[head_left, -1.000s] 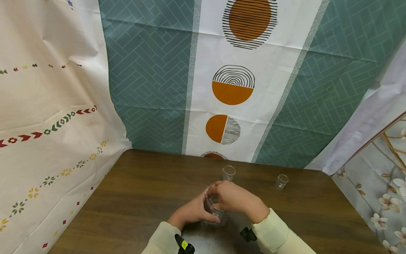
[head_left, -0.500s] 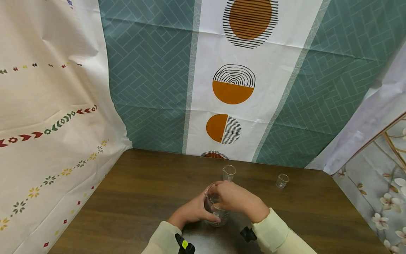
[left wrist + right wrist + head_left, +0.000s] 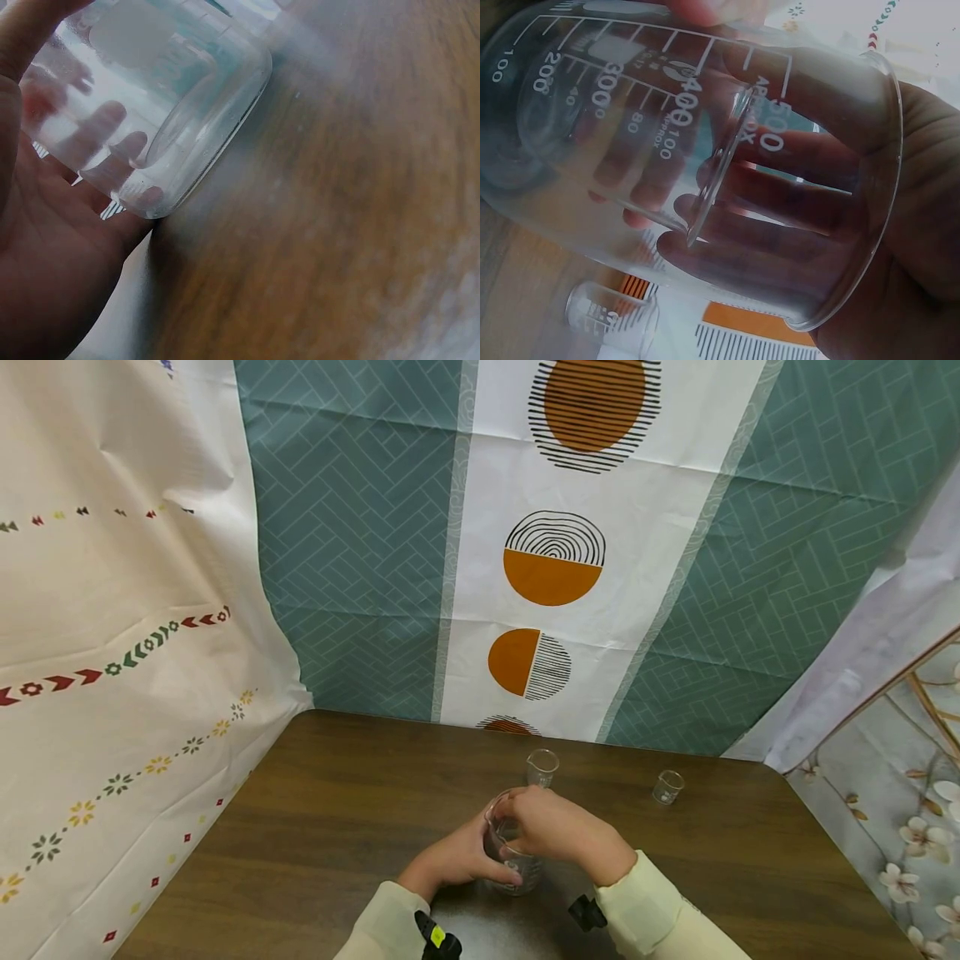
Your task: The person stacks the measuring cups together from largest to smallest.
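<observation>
A large clear 500 ml beaker (image 3: 527,875) stands at the front middle of the wooden table. My left hand (image 3: 459,858) wraps its side, with the thumb across the near face; the left wrist view shows fingers behind the beaker's lower glass. Inside it sits a smaller graduated beaker (image 3: 665,146). From above, my right hand (image 3: 561,828) reaches in through the large beaker's mouth. Its fingers and thumb grip the smaller beaker near the rim, as the right wrist view shows through the glass. In the head view the hands partly hide both beakers.
Just behind my hands stands another clear beaker (image 3: 541,767), its lower part hidden by the right hand. A very small beaker (image 3: 667,787) is farther right on the wooden table (image 3: 337,802). Patterned cloths (image 3: 360,568) hang behind the table and at both sides.
Both hands and the beakers hold nearly the same pose throughout. Only a tiny shift of the head view shows.
</observation>
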{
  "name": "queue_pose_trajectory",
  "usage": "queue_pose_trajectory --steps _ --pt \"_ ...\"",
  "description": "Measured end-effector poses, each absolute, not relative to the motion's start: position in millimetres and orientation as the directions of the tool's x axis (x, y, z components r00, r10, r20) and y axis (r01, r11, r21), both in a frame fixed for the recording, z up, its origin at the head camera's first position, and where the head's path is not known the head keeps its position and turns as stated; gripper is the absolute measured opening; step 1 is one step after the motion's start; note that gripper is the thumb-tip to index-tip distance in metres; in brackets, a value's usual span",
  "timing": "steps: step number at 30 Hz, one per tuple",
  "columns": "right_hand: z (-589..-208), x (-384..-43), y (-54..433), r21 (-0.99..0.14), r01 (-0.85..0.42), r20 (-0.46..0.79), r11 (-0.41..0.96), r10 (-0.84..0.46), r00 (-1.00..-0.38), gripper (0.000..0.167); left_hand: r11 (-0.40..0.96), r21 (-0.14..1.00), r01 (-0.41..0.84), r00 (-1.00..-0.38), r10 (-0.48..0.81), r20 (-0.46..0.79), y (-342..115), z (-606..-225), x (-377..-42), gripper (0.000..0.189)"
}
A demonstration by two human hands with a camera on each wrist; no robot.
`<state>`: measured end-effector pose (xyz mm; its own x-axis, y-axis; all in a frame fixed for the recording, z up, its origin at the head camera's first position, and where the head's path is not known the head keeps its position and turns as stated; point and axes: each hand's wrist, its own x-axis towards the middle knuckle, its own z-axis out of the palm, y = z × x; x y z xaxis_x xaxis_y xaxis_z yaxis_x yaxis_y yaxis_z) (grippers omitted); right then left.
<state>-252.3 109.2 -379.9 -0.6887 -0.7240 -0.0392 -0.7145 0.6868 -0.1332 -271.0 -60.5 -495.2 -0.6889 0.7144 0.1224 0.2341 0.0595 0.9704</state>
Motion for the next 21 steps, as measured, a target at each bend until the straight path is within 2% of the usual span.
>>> queue_pose_trajectory --steps 21 --pt "-379.6 -254.2 108.0 -0.122 -0.728 -0.039 0.675 -0.736 -0.676 0.032 -0.001 0.979 0.204 -0.660 0.738 0.138 -59.6 -494.7 -271.3 0.103"
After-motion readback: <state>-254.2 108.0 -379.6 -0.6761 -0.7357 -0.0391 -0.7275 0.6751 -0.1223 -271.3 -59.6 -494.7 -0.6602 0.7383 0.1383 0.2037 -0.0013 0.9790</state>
